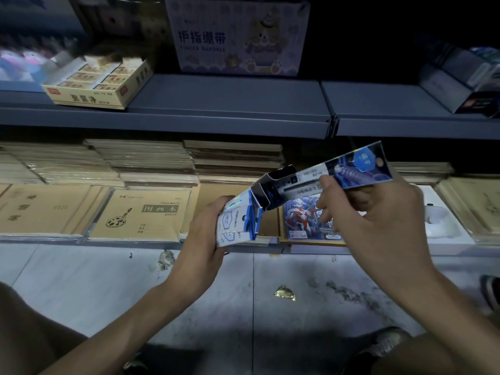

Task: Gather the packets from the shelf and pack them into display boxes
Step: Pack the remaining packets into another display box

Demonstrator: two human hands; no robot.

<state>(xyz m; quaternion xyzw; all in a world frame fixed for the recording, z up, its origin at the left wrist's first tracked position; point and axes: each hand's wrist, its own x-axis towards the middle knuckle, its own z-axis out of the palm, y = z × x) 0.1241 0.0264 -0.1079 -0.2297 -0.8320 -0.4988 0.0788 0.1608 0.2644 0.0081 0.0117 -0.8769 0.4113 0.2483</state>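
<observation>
The left hand [203, 236] grips a small stack of packets [234, 226] in front of the shelf [230, 101]; the right hand [378, 212] pinches an open-ended display box [311, 182]. Packing seems underway: next, the stack must line up with the open mouth and slide in

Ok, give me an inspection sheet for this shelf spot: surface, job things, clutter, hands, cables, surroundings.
Surface: grey shelf, cartons standing at its left, back and right.
Job's things: stack of packets; blue display box, end flaps open, next to the stack.
Clutter: gold foil scrap on the stained floor.
Hands: left hand grips the packets; right hand pinches the display box.
Cables: nothing seen.
Surroundings: drawing books stacked below; finger bandage carton above.
</observation>
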